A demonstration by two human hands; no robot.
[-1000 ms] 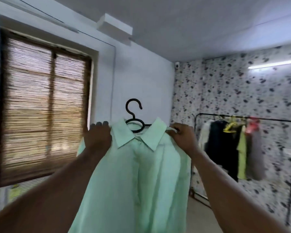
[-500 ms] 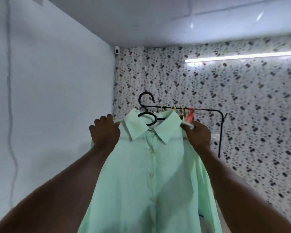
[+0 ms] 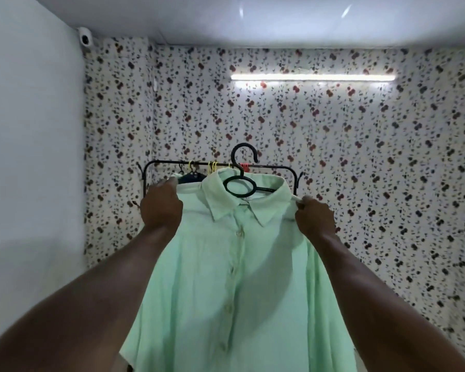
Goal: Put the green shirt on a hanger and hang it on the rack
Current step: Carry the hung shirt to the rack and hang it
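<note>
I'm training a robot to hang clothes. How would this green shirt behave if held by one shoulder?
Probably floppy: the green shirt drapes in folds below the left hand and right hand. Likely light: the fabric looks thin. Held one-sided, it might slip off the black hanger.

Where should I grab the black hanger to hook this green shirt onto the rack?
On the black hanger, probably the short neck between hook and loop, pinched from your side. It stands clear above the green shirt collar, its arms are under fabric, and the hook is left free for the rack.
</note>
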